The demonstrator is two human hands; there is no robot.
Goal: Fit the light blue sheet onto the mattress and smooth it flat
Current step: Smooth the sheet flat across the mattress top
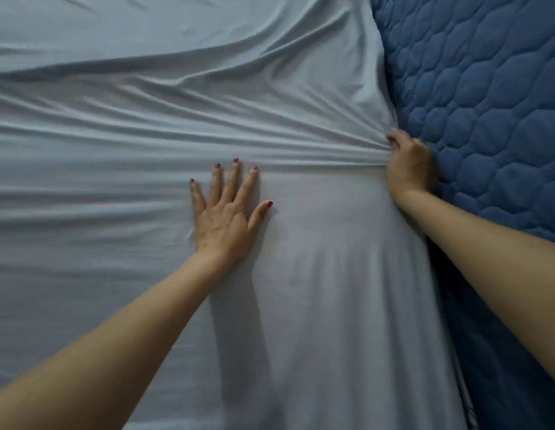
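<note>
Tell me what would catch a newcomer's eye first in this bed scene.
First, the right hand at the light blue sheet's right edge, gripping a bunch of fabric so that long folds fan out leftward from it. Next, the left hand pressed flat with spread fingers on the sheet near the middle. Along the right side lies the darker blue quilted mattress, not yet covered.

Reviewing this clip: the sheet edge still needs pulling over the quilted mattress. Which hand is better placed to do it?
Right. The right hand already grips the light blue sheet at its edge beside the dark blue quilted mattress, with folds converging on its grip. The left hand lies flat mid-sheet, better placed to hold it down.
</note>
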